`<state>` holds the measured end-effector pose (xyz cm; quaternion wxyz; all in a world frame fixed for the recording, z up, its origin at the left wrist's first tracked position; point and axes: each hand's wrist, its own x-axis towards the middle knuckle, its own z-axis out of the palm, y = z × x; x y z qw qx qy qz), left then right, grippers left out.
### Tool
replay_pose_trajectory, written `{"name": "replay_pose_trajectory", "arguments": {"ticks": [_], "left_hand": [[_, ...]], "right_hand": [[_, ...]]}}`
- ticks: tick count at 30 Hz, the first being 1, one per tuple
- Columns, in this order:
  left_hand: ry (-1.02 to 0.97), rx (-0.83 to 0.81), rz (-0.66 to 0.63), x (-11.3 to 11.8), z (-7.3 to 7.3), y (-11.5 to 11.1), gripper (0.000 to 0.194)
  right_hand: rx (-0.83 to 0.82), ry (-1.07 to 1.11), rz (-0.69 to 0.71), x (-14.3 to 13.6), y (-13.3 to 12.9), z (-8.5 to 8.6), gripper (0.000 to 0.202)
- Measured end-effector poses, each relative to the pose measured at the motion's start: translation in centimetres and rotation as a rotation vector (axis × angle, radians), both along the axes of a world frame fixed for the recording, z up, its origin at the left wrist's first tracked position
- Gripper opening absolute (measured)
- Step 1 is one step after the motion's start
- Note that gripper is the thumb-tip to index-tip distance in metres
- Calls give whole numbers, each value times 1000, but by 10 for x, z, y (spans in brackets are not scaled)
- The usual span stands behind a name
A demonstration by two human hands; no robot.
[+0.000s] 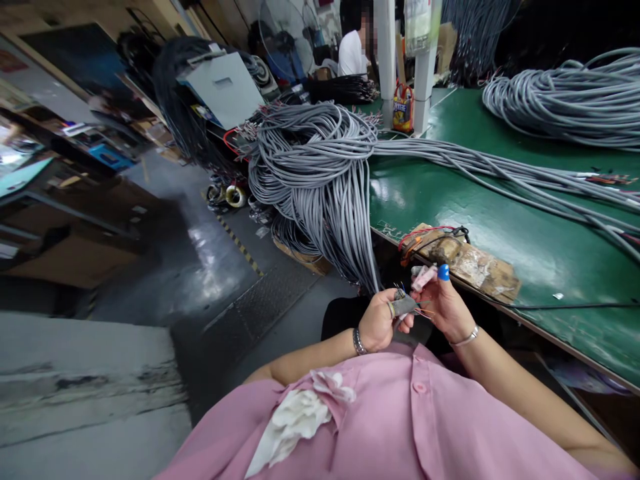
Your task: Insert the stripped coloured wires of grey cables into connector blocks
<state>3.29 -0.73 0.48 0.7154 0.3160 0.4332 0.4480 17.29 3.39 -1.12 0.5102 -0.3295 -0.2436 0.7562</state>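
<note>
My left hand (379, 322) is closed on a grey cable end (403, 305), whose thin coloured wires fan out toward the right. Beside it, my right hand (445, 307) has its fingers bent close to those wires. A blue cover (443, 272) sits on one fingertip, and pale pink wrapping (424, 277) shows on other fingers. What the right fingertips pinch is too small to make out. Just beyond the hands, a worn wooden block (475, 267) with red and black leads lies at the edge of the green table (525, 250).
A large heap of grey cables (315, 153) hangs over the table's left end, with strands running right across the tabletop. Another coil (565, 100) lies at the back right. A red packet (403, 108) stands by white posts. A person in white (351, 53) sits beyond.
</note>
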Motion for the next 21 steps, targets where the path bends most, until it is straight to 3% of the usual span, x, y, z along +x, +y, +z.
{"name": "replay_pose_trajectory", "arguments": {"ticks": [5,8,11,17,19,21], "left_hand": [[39,-14,-17,-2,9,-8,28],[40,5,48,-1,12,-10,30],[32,20,112,0,14,-8,31],[50,38,127,8,13,-6,26],[77,41,131,9,12,-6,27],[96,47,141,10,11,-6,28]], "right_hand": [[-45,105,96,7,-1,1,57],[-53,76,100,7,-3,6,45],[-25,-22,5,3,-7,7,32],[165,-354,-300,0,-12,-8,34],[149,-327,-258,-1,-11,-9,39],[89,-193,-118,-3,-9,-7,47]]}}
